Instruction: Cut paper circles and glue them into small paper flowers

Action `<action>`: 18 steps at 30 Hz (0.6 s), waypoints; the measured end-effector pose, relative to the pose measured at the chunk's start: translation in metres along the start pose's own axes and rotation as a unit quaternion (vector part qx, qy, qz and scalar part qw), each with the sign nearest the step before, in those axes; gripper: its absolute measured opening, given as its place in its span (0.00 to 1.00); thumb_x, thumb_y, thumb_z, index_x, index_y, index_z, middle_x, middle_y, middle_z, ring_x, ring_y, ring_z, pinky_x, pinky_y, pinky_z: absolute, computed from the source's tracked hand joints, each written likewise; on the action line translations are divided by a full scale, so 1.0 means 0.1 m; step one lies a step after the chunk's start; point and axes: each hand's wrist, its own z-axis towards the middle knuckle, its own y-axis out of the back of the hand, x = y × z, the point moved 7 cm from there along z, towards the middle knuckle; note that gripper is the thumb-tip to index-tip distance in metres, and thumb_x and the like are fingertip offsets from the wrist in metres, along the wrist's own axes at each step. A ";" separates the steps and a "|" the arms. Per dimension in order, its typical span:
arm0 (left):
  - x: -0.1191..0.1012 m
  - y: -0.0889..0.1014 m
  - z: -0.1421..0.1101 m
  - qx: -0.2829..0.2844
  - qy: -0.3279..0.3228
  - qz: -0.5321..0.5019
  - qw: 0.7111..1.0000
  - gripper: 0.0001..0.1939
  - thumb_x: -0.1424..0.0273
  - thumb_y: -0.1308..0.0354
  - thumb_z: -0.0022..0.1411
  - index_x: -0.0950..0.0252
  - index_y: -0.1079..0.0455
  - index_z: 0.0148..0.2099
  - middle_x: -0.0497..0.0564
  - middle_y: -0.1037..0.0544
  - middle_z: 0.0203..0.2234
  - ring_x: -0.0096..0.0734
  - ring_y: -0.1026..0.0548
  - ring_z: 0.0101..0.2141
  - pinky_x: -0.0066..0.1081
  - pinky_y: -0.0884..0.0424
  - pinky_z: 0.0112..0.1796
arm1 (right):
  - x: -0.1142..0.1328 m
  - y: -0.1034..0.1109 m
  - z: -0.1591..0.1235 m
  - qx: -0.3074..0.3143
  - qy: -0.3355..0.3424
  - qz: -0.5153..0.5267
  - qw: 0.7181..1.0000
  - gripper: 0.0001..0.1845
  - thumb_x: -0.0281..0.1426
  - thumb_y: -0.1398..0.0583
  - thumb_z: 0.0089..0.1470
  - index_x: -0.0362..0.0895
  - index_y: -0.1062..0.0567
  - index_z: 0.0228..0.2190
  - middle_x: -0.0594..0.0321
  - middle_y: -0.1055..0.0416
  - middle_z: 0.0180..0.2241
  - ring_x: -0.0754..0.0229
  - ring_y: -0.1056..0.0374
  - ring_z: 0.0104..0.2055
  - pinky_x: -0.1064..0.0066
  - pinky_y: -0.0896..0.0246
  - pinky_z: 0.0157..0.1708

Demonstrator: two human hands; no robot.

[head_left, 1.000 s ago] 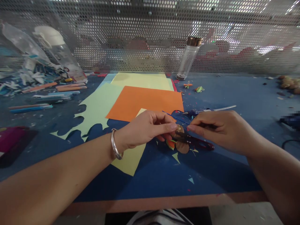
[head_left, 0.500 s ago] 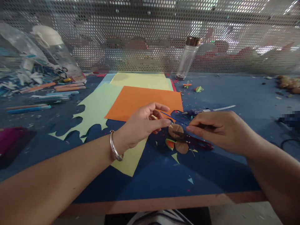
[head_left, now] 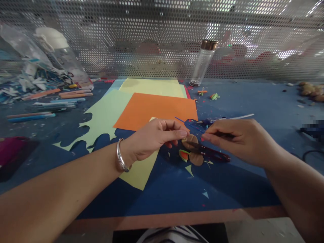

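My right hand [head_left: 238,139] is closed in a pinch on a thin blue strip [head_left: 180,119], which juts out leftward past the fingertips. To its left, my left hand [head_left: 158,137] has thumb and forefinger pressed together. A tiny pale bit shows by that thumb tip, too small to name. Beneath the two hands lie dark red-handled scissors [head_left: 216,154], their blades over round brown pieces [head_left: 196,159]. Beside these rests a small orange-and-green wedge [head_left: 184,155]. An orange sheet [head_left: 157,109] is just behind my left hand.
Pale green cut paper [head_left: 101,114] and yellow paper [head_left: 141,173] lie at the left and front. A glass bottle [head_left: 202,64] and a white-lidded bottle [head_left: 60,50] stand by the perforated metal screen [head_left: 162,44]. Rolled paper sticks [head_left: 32,117] lie left.
The left thumb and forefinger have come together from a more spread pose, and the hand has dropped slightly. The blue strip's free end sits a little higher. The right hand has barely moved.
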 end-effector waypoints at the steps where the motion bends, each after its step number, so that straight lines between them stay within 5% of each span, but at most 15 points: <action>1: 0.00 -0.01 0.00 0.010 -0.001 -0.012 1.000 0.09 0.64 0.32 0.61 0.65 0.22 0.37 0.49 0.21 0.35 0.21 0.32 0.28 0.27 0.37 0.32 | -0.02 0.01 0.00 -0.007 -0.009 0.002 1.000 0.14 0.40 0.39 0.63 0.45 0.21 0.30 0.66 0.29 0.22 0.65 0.38 0.22 0.71 0.44 0.23; 18: 0.02 0.05 0.02 -0.029 0.017 -0.130 0.991 0.05 0.72 0.36 0.65 0.70 0.22 0.40 0.54 0.19 0.39 0.32 0.20 0.44 0.34 0.27 0.52 | -0.06 0.24 -0.07 -0.174 -0.072 0.107 0.976 0.12 0.41 0.32 0.56 0.44 0.22 0.32 0.66 0.26 0.22 0.66 0.29 0.21 0.75 0.34 0.23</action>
